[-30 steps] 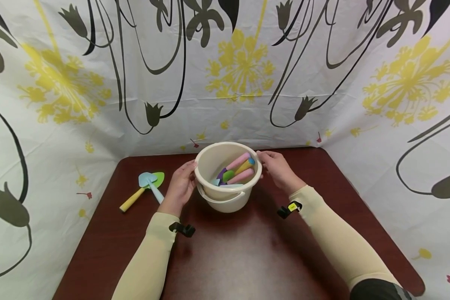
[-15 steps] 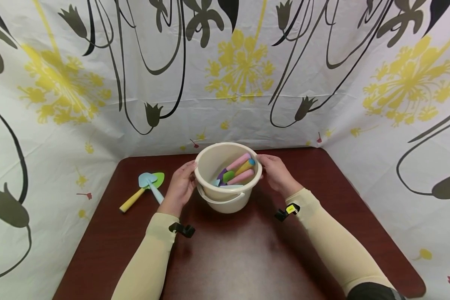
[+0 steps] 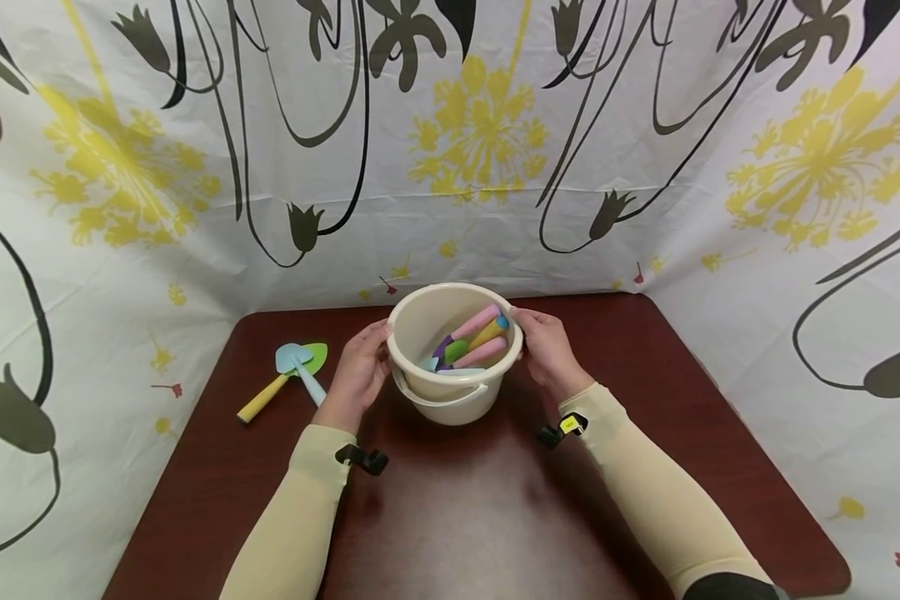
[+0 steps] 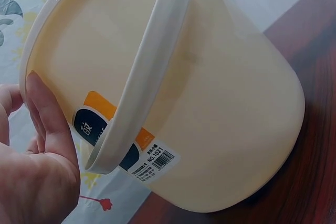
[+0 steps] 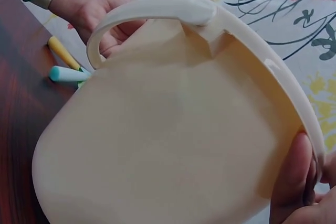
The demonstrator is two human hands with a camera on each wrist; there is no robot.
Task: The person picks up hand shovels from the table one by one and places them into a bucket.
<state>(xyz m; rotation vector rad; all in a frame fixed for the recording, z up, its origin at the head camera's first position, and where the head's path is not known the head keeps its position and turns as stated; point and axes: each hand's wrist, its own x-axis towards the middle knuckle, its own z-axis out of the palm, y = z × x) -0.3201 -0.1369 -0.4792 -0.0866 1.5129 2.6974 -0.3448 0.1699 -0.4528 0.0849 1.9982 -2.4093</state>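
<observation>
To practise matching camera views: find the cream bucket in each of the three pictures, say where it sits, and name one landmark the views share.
Head: bucket at centre, on the table, between both hands.
Left wrist: bucket fills most of the frame, label at lower left.
Right wrist: bucket fills the frame, thumb at lower right.
Shared landmark: the bucket's folded-down handle.

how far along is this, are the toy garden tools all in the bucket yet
Partly. Several toy tools with pink, yellow and green parts already lie inside the cream bucket. In hand: the left hand and right hand hold the bucket by its sides on the table. Left: two small shovels lie outside, to the bucket's left.
</observation>
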